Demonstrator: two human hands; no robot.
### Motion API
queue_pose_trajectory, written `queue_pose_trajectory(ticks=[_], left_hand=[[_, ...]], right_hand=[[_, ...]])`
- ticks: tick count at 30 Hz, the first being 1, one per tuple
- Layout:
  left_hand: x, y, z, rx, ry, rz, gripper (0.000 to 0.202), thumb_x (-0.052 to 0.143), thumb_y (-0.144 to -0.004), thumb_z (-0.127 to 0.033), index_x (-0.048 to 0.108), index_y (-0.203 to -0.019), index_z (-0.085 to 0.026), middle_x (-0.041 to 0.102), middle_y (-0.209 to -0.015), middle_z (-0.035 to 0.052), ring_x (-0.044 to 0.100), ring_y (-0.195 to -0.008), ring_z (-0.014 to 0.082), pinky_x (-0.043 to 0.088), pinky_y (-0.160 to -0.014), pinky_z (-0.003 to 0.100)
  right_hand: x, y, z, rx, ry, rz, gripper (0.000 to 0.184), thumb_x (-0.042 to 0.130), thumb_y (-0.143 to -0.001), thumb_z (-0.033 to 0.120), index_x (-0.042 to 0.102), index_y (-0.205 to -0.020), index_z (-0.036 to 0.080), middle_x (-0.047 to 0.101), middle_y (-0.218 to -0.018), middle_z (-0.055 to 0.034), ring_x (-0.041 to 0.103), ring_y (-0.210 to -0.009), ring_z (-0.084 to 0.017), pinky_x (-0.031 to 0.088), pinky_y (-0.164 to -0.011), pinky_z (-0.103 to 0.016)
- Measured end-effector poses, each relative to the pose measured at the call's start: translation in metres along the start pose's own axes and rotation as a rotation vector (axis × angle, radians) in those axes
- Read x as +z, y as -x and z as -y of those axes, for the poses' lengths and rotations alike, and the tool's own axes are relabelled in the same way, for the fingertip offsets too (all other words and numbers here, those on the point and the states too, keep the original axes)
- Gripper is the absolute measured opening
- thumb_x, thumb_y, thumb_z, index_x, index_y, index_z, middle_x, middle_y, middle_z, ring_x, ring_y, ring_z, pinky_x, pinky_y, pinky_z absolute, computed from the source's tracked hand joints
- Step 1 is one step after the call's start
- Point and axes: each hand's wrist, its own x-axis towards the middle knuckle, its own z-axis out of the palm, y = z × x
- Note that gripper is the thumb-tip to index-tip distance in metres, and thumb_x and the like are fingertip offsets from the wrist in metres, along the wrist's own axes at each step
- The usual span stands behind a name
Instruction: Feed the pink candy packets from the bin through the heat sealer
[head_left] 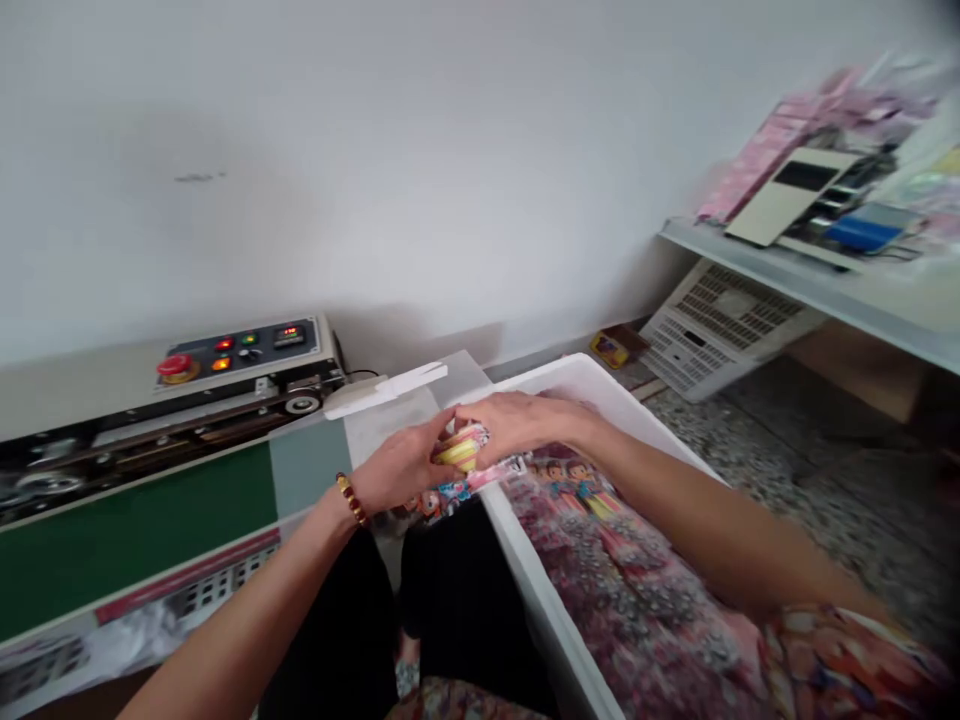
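Over the near-left edge of a white foam box (517, 550), my two hands meet. My left hand (401, 468), below a beaded bracelet (351, 500), is closed round one side of a colourful printed packet (463, 450) with yellow and white on it. From the other side my right hand (514, 425) grips the same packet, its fingers partly hidden. Just below my hands, more printed packets (442, 498) in pink, blue and orange show, partly covered. Inside the box lies a heap of pink and silvery printed packets (630, 580), blurred, some with cartoon figures.
At left stands a machine with a control panel (247, 350), a red stop button (178, 368) and a green belt (150, 525). A grey shelf (787, 270) at right bears a cream device (791, 195). Below it is a white plastic crate (705, 325).
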Motion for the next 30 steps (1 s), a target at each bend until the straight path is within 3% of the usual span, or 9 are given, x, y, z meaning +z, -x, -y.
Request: queue_pose_trajectory(ticks=[4,7,9,12,16,21,23,26,30], left_hand=[[0.003,0.015,0.038,-0.146,0.352,-0.172,0.056,0.072,-0.078,-0.039,0.062,-0.129,-0.017,0.075,-0.102,0.0056,0.068,-0.088,0.0222,0.053,-0.082,0.034],[0.014,0.017,0.062,-0.198,0.616,-0.339,0.051,0.072,-0.077,-0.045,0.065,-0.117,-0.015,0.075,-0.106,0.0076,0.069,-0.093,0.0235,0.054,-0.083,0.034],[0.019,0.015,0.073,-0.260,0.640,-0.484,0.045,0.070,-0.077,-0.045,0.066,-0.110,-0.015,0.075,-0.101,0.0067,0.069,-0.088,0.0225,0.054,-0.079,0.032],[0.022,0.011,0.082,-0.418,0.387,-0.668,0.031,0.062,-0.084,-0.043,0.066,-0.101,-0.017,0.073,-0.090,0.0042,0.066,-0.081,0.0209,0.051,-0.077,0.031],[0.018,0.011,0.089,-0.591,-0.073,-0.713,0.028,0.056,-0.093,-0.043,0.066,-0.100,-0.019,0.071,-0.092,0.0096,0.065,-0.093,0.0279,0.049,-0.083,0.038],[0.004,0.028,0.107,-0.720,-0.358,-0.897,0.060,0.058,-0.094,-0.046,0.051,-0.139,-0.009,0.060,-0.133,0.0280,0.059,-0.116,0.0413,0.049,-0.091,0.057],[0.001,0.041,0.115,-0.634,-0.426,-0.888,0.053,0.056,-0.095,-0.043,0.054,-0.139,-0.013,0.056,-0.142,0.0259,0.056,-0.122,0.0412,0.049,-0.094,0.058],[0.005,0.058,0.123,-0.411,-0.505,-0.682,0.029,0.052,-0.099,-0.034,0.066,-0.121,-0.023,0.064,-0.137,0.0143,0.058,-0.124,0.0335,0.050,-0.099,0.054],[0.012,0.064,0.135,-0.277,-0.550,-0.503,0.032,0.052,-0.098,-0.025,0.063,-0.128,-0.019,0.059,-0.145,0.0137,0.051,-0.138,0.0300,0.045,-0.112,0.050]], right_hand=[[0.006,-0.049,-0.020,-0.058,-0.376,-0.093,0.048,0.081,-0.068,0.031,0.066,-0.112,0.022,0.070,-0.099,-0.0011,0.063,-0.092,-0.020,0.047,-0.076,-0.026],[0.026,-0.080,-0.040,-0.016,-0.801,-0.144,0.044,0.069,-0.082,0.040,0.060,-0.121,0.021,0.069,-0.106,-0.0037,0.065,-0.094,-0.019,0.051,-0.076,-0.026],[0.042,-0.097,-0.046,0.012,-0.966,-0.165,0.045,0.062,-0.088,0.043,0.056,-0.127,0.022,0.068,-0.116,-0.0070,0.065,-0.101,-0.020,0.053,-0.078,-0.028],[0.060,-0.122,-0.044,0.031,-0.876,-0.241,0.059,0.073,-0.081,0.032,0.053,-0.135,0.023,0.063,-0.134,-0.0099,0.061,-0.119,-0.023,0.052,-0.090,-0.031],[0.062,-0.155,-0.034,0.020,-0.507,-0.329,0.067,0.074,-0.076,0.021,0.053,-0.139,0.020,0.061,-0.139,-0.0094,0.057,-0.125,-0.022,0.046,-0.102,-0.033],[0.048,-0.187,-0.024,0.012,-0.342,-0.239,0.071,0.077,-0.075,0.022,0.054,-0.142,0.018,0.067,-0.131,-0.0119,0.064,-0.115,-0.025,0.049,-0.096,-0.034],[0.048,-0.192,-0.020,0.001,-0.294,-0.221,0.069,0.078,-0.076,0.025,0.055,-0.140,0.019,0.068,-0.130,-0.0118,0.063,-0.117,-0.027,0.048,-0.098,-0.035],[0.053,-0.190,-0.014,-0.015,-0.228,-0.222,0.064,0.076,-0.079,0.030,0.056,-0.140,0.021,0.065,-0.134,-0.0119,0.059,-0.123,-0.028,0.044,-0.103,-0.037],[0.058,-0.175,-0.010,-0.025,-0.087,-0.284,0.062,0.069,-0.085,0.034,0.052,-0.143,0.019,0.056,-0.143,-0.0151,0.052,-0.132,-0.031,0.038,-0.110,-0.044]])
